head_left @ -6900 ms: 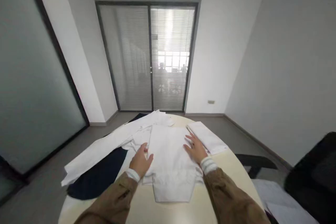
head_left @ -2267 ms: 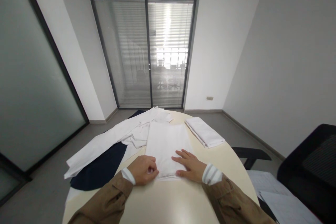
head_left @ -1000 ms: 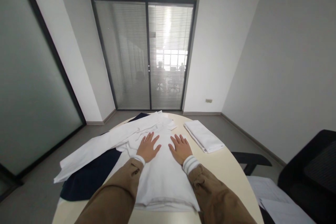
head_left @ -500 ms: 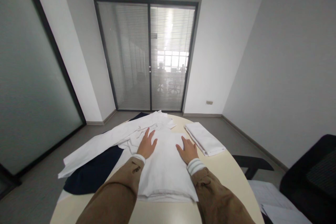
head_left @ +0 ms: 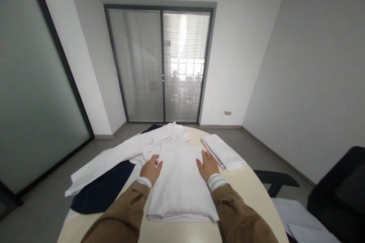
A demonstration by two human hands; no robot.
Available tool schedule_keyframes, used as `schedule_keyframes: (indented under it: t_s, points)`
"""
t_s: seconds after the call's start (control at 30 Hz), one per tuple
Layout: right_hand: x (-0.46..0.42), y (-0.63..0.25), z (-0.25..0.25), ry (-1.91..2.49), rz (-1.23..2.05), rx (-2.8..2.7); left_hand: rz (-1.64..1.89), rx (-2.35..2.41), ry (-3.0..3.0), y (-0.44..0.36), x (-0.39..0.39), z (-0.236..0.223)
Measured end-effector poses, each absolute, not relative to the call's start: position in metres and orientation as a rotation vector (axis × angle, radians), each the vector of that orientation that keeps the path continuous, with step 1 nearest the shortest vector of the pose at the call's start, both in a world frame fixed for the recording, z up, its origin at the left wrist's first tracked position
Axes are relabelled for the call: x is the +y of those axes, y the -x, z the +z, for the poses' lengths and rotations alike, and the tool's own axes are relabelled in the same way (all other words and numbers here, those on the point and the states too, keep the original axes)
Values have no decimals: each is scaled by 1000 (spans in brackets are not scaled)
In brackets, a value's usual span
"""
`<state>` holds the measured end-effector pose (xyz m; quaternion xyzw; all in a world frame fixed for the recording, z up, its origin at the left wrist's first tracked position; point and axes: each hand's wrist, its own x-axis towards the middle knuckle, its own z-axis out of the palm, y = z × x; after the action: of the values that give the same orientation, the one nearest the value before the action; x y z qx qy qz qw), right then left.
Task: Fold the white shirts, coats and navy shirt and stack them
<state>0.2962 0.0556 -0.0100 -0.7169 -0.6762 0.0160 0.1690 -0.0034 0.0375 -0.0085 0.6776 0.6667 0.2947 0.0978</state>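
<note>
A white garment (head_left: 182,182), folded into a flat rectangle, lies on the table in front of me. At its left edge is my left hand (head_left: 152,168), fingers half bent and the thumb apart from them. Whether those fingertips touch the fabric is unclear. My right hand (head_left: 209,166) rests along the opposite edge with its fingers stretched out and the thumb spread over the cloth. Beyond my left hand, loose white clothing (head_left: 119,155) with a long, sleeve-like strip spreads over a dark navy cloth (head_left: 104,188).
Another folded white cloth (head_left: 224,152) lies at the right rim of the round cream table (head_left: 248,193). To the right stands a black chair (head_left: 339,193) with white material (head_left: 299,216) on its seat. A glass door with blinds (head_left: 162,64) is ahead.
Both hands have moved apart toward the folded garment's side edges. My left hand has drawn back nearer to me, its fingers more bent; the right hand's fingers lie straighter.
</note>
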Motion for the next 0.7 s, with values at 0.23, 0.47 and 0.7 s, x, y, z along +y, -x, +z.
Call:
schedule_keyframes:
  t_s: [0.23, 0.47, 0.7]
  points:
    - [40, -278, 7, 1547, 83, -2411, 874, 1560, -2629, -9, 24, 2]
    - [37, -273, 11, 1664, 168, -2433, 361, 1293, -2790, -11, 15, -5]
    - [14, -253, 26, 1451, 330, -2559, 284, 1261, -2755, -15, 11, 0]
